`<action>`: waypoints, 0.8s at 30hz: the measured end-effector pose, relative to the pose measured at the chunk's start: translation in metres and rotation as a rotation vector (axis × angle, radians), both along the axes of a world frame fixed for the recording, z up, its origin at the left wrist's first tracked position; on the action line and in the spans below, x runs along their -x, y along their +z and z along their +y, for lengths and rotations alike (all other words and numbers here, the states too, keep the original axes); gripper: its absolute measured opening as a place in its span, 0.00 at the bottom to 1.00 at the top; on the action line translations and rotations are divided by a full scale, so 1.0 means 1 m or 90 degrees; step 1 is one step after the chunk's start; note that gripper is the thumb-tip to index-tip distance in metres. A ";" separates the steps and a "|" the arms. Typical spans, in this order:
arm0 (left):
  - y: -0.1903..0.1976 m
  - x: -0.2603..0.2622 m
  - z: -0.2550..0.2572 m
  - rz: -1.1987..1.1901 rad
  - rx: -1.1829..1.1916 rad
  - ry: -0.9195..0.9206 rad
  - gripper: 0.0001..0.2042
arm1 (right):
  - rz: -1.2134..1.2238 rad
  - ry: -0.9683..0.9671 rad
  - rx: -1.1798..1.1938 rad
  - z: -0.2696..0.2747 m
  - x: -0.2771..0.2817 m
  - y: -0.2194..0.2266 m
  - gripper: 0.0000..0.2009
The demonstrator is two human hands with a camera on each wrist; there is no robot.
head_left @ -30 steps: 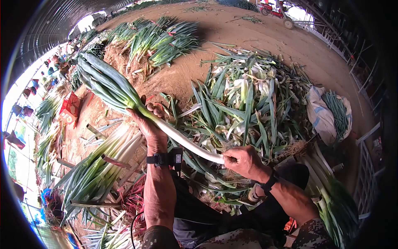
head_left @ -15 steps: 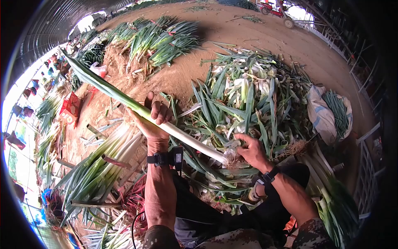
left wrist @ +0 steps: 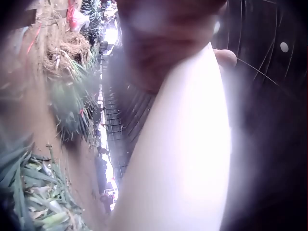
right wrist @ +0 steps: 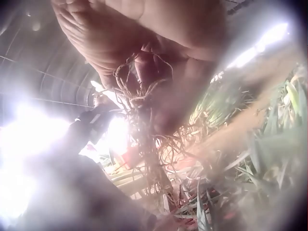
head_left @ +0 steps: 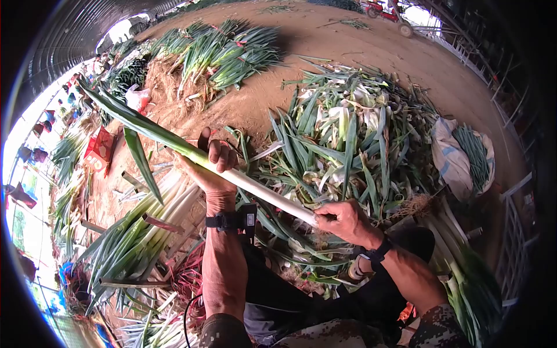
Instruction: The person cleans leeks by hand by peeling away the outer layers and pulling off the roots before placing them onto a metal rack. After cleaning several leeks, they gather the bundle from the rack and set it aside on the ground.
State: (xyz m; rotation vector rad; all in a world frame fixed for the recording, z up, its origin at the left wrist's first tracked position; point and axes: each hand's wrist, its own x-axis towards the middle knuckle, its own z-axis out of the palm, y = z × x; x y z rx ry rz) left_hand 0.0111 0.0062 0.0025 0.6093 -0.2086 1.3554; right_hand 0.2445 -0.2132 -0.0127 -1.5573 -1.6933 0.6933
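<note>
A long green onion [head_left: 264, 192] slants across the head view, its green leaves up and away to the left, its white stalk running down right. My left hand [head_left: 210, 178] holds it around the middle, fingers curled over the stalk. At the root end, my right hand [head_left: 349, 224] pinches the stalk's tip between thumb and fingers. One leaf [head_left: 141, 159] droops below the rest. In the left wrist view the white stalk fills the middle, large and blurred. Thin stringy roots [right wrist: 142, 127] hang beneath the right hand in the right wrist view.
A heap of stripped leaves [head_left: 348, 151] lies ahead. Onions [head_left: 125, 249] rest between wooden stakes [head_left: 162, 225] at left, and more [head_left: 473, 296] lie at right. A white sack [head_left: 449, 159] stands far right, a red box [head_left: 100, 149] at left. Tied bundles [head_left: 246, 55] lie farther back.
The onion's broad fan of leaves has narrowed in view, and one leaf now hangs down. My right hand came off the root end, then returned to pinch it; my left hand keeps its hold.
</note>
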 end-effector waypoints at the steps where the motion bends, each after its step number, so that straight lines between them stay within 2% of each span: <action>1: -0.001 0.000 0.000 -0.014 0.001 -0.014 0.42 | 0.004 -0.009 -0.009 0.000 0.000 -0.003 0.09; 5: -0.001 0.000 -0.001 -0.080 -0.072 -0.083 0.37 | 0.069 -0.056 -0.020 0.000 0.000 -0.017 0.07; 8: 0.000 -0.003 -0.002 -0.107 -0.115 -0.116 0.36 | 0.039 -0.134 0.031 0.003 -0.012 -0.032 0.07; 9: 0.001 -0.003 -0.003 -0.084 -0.097 -0.094 0.37 | 0.015 -0.127 -0.045 0.004 -0.022 -0.052 0.09; 11: 0.000 -0.005 -0.001 -0.053 -0.111 -0.108 0.38 | -0.039 -0.154 0.041 0.006 -0.034 -0.058 0.13; 12: -0.002 -0.008 -0.001 -0.005 -0.089 -0.042 0.40 | -0.086 -0.161 0.040 0.007 -0.038 -0.060 0.19; 13: 0.000 -0.012 -0.007 0.016 -0.065 -0.038 0.40 | -0.160 -0.167 0.120 0.006 -0.033 -0.039 0.21; 15: 0.002 -0.015 -0.013 0.034 -0.052 -0.047 0.40 | -0.202 -0.115 0.042 0.008 -0.036 -0.036 0.21; 16: 0.005 -0.017 -0.014 0.028 -0.054 -0.074 0.40 | -0.080 -0.104 0.048 0.011 -0.038 -0.037 0.22; 18: 0.004 -0.022 -0.018 0.045 0.001 -0.057 0.39 | 0.164 -0.077 0.061 0.020 -0.036 -0.035 0.25; 21: 0.005 -0.031 -0.018 0.053 0.074 -0.041 0.41 | 0.287 0.056 0.090 0.016 -0.008 -0.017 0.30; 22: 0.007 -0.035 -0.020 0.060 0.107 -0.032 0.41 | 0.229 0.098 0.193 0.013 0.006 0.003 0.29; 23: 0.008 -0.037 -0.023 0.067 0.140 -0.022 0.42 | 0.133 0.154 0.129 0.011 0.013 0.004 0.23; 24: 0.010 -0.037 -0.026 0.062 0.179 -0.059 0.43 | 0.150 0.087 0.226 0.010 0.017 0.004 0.23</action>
